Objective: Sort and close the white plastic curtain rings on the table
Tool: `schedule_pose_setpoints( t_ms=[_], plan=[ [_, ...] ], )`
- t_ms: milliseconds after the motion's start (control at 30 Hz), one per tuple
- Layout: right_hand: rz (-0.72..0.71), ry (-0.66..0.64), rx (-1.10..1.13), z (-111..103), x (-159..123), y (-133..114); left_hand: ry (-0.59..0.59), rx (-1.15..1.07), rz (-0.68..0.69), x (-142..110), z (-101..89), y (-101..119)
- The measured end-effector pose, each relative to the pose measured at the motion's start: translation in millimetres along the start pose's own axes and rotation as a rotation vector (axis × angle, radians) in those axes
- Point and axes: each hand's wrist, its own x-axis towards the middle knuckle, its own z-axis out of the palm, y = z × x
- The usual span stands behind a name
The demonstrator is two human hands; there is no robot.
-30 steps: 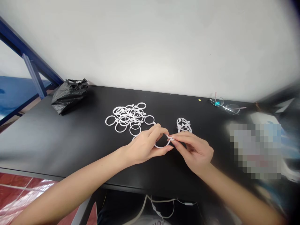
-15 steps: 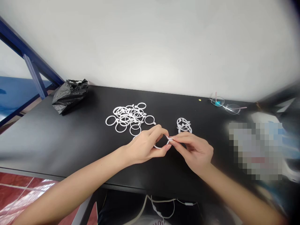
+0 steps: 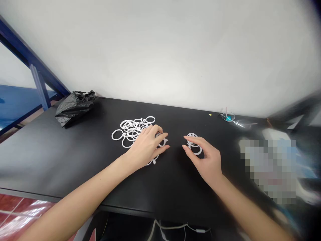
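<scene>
Several thin white rings, each with a small knob-like tab, lie in a loose pile on the black table. Above the pile's right side is my left hand, thumb and fingers apart. One white ring shows partly behind its fingertips; the hand hides part of the pile. To the right, my right hand holds nothing, its thumb and forefinger spread beside a smaller group of white rings. That hand covers some of this group.
A crumpled black plastic bag sits at the table's back left. Eyeglasses lie near the wall at the right. Beyond my right arm is a blurred-out object. White cables hang below the front edge.
The ring pinched between both hands has been let go. My left hand has moved left to the large pile and opened; my right hand has opened beside the smaller group.
</scene>
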Motion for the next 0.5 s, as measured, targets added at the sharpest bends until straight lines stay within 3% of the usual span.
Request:
schedule_pose_setpoints(
  t_ms=[133,267,500],
  plan=[
    [0.001,-0.109,-0.246,-5,7,14,-0.045,0.114,-0.060,-2,7.9,-6],
    [0.005,-0.201,-0.305,-7,8,22,-0.030,0.069,-0.048,-3,6.6,-2],
    [-0.080,-0.080,-0.215,-3,5,20,0.029,-0.027,-0.006,-2,3.2,7]
  ],
)
